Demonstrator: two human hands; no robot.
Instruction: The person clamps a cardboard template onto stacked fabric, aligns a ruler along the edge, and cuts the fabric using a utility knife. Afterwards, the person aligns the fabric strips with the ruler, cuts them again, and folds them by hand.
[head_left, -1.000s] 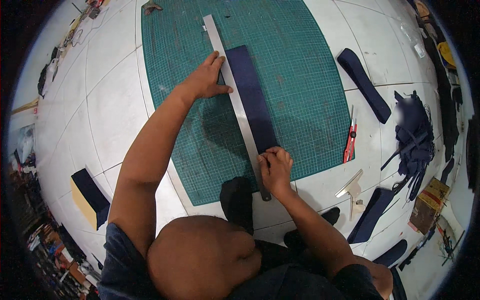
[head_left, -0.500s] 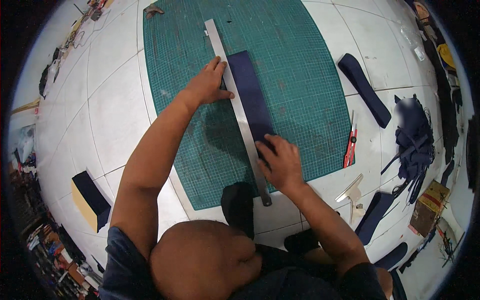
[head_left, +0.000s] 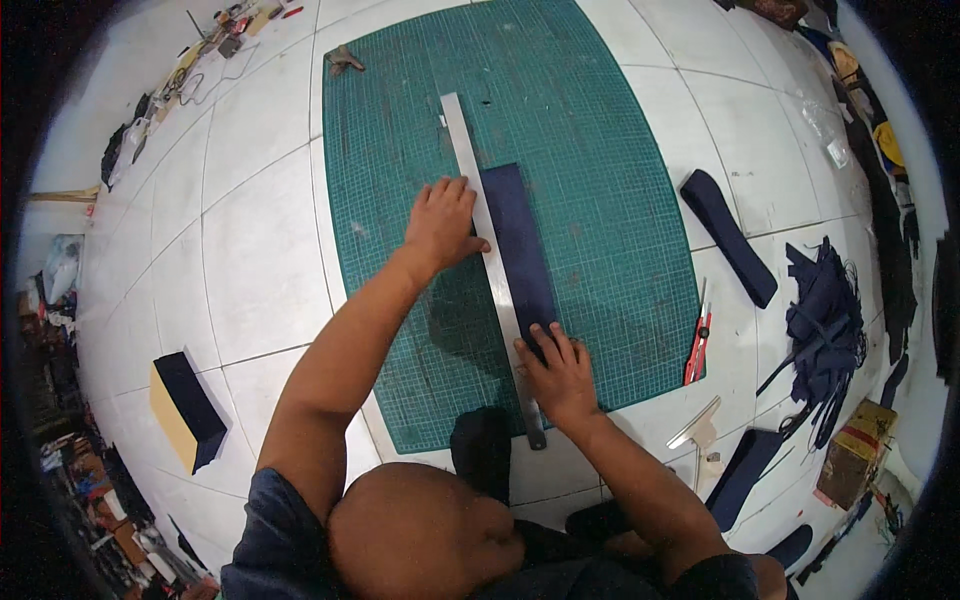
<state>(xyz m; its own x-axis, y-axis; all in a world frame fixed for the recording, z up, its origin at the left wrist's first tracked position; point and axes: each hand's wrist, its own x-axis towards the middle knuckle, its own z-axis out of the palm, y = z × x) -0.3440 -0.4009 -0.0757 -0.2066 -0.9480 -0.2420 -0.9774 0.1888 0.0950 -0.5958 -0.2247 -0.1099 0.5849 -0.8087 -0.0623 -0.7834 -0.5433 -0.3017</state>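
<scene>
A long metal ruler (head_left: 470, 180) lies along a green cutting mat (head_left: 600, 120) on the white tiled floor. A dark navy strip of material (head_left: 520, 250) lies against the ruler's right edge. My left hand (head_left: 442, 222) presses flat on the ruler near its middle, fingers spread. My right hand (head_left: 556, 368) rests with its fingertips on the strip's near end, beside the ruler's lower part; nothing is gripped in it. My head and shoulders fill the bottom of the view.
A red utility knife (head_left: 697, 344) lies at the mat's right edge. Navy strips (head_left: 728, 236), a heap of navy offcuts (head_left: 828, 335), a square (head_left: 697, 428) and a cardboard box (head_left: 852, 452) lie to the right. A foam block with a navy face (head_left: 184, 408) stands at the left. Tools (head_left: 215, 40) clutter the far left corner.
My right hand has opened from a closed grip at the ruler's edge and now lies with fingers spread on the strip's near end. My left hand stays on the ruler.
</scene>
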